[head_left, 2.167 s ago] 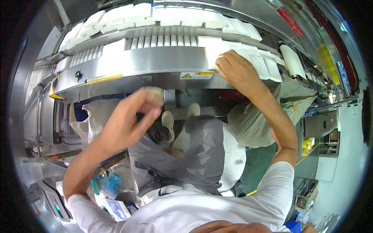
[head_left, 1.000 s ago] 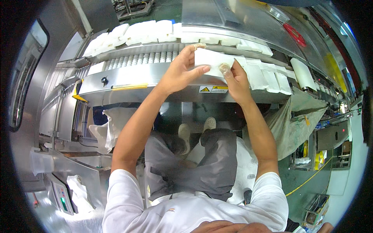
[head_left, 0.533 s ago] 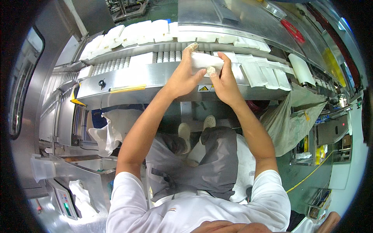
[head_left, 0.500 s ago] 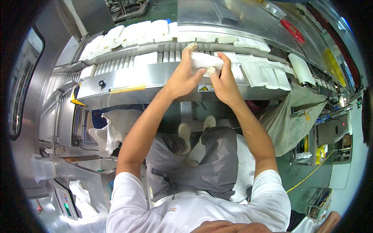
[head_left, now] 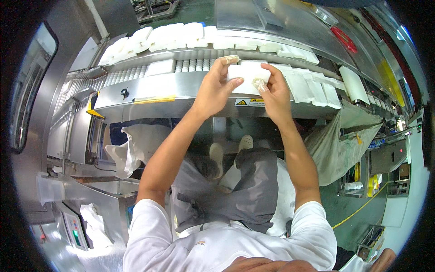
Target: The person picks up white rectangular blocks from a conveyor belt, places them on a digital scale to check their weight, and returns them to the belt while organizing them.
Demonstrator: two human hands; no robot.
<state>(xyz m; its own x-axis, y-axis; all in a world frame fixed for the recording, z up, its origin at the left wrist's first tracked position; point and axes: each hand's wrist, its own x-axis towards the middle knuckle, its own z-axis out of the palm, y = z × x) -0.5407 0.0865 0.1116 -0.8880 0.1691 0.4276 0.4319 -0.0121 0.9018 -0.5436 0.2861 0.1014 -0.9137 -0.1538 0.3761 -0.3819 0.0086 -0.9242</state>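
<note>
Both hands raised to a steel conveyor line. The left hand (head_left: 216,90) and right hand (head_left: 272,93) together grip one flat white rectangular pack (head_left: 246,78), soft-looking and matte, held between them over the conveyor's near edge; left thumb and fingers pinch its left end, right fingers close on its right end.

Just below the hands, on the brushed steel side panel (head_left: 149,95), sits a small warning label (head_left: 249,102): a yellow triangle sign beside a yellow rectangle. Left of the left hand, on the same panel, runs a narrow yellow strip label (head_left: 154,99), with a dark round knob (head_left: 123,92) further left.

Beyond the fingertips, a bed of pale ribbed rollers (head_left: 199,65) carries more white packs; a far row of white packs (head_left: 181,36) lies behind it. To the right of the right hand, flat white packs (head_left: 312,86) overlap like shingles, ending at a white roll (head_left: 352,85). A red ring (head_left: 343,39) marks the polished steel hood (head_left: 281,22) above. Below and right of the right forearm hangs a crumpled grey-green sack (head_left: 340,145).
</note>
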